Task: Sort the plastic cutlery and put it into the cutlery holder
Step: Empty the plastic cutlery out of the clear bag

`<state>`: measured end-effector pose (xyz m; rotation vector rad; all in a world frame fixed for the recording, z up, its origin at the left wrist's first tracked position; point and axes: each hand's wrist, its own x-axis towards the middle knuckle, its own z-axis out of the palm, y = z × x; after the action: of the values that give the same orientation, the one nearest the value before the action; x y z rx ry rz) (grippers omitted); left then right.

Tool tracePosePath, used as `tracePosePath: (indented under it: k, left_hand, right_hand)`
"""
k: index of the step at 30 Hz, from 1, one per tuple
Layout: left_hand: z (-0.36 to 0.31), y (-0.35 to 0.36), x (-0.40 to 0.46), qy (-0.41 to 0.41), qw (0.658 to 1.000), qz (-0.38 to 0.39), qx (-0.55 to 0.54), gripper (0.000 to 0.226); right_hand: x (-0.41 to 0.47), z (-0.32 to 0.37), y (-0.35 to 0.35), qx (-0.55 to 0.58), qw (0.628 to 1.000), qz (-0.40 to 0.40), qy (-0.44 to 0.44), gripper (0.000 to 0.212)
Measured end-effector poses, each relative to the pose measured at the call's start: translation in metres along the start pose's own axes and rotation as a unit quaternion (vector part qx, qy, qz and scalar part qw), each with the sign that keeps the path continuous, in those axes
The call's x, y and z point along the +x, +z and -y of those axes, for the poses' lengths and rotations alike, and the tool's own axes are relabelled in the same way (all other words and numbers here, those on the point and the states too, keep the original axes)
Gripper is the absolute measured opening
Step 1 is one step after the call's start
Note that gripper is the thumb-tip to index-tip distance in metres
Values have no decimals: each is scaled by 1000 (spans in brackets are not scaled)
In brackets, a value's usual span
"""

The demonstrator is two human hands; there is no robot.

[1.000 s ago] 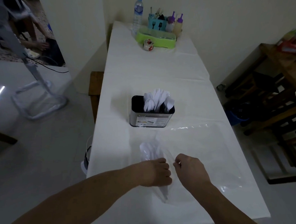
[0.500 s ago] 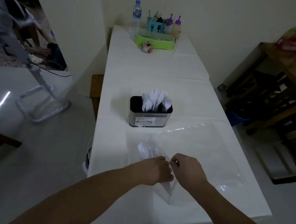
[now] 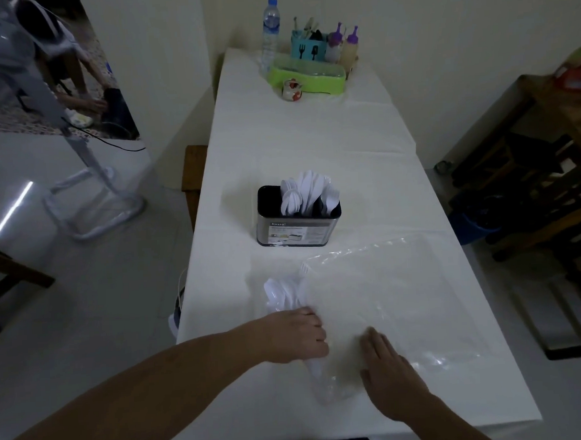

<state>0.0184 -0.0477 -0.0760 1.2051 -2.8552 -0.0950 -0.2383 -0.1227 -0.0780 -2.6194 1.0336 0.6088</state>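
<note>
Hands low at near table edge. Left hand (image 3: pixel 297 335) fingers curled, clamped on bundle of white plastic cutlery (image 3: pixel 284 295), heads pointing away. Right hand (image 3: pixel 388 376) flat on clear plastic bag (image 3: pixel 404 298), fingers straight and together. Cutlery holder (image 3: pixel 297 224) further up the table (image 3: pixel 312 144), already holding white pieces. Vs 0.5 s ago: right hand has let go its pinch, moved right and flattened.
</note>
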Motion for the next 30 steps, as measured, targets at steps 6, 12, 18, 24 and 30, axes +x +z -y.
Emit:
tracePosePath:
  k: [6, 12, 18, 24, 30]
  left_hand:
    - [-10, 2, -4, 6, 1000, -23, -3, 18]
    - [-21, 3, -3, 6, 998, -55, -8, 25]
    - [-34, 5, 0, 29, 995, -97, 4, 26]
    - [-42, 9, -1, 42, 994, -101, -1, 25]
    - [-50, 11, -16, 35, 995, -97, 8, 28]
  right_hand:
    - [4, -33, -6, -24, 999, 23, 39, 70]
    - [1, -59, -8, -28, 996, 29, 85, 69]
    - [-2, -68, -8, -30, 993, 31, 112, 67]
    - [-2, -71, -7, -30, 992, 28, 122, 67]
    - [2, -78, -7, -5, 988, 18, 153, 69]
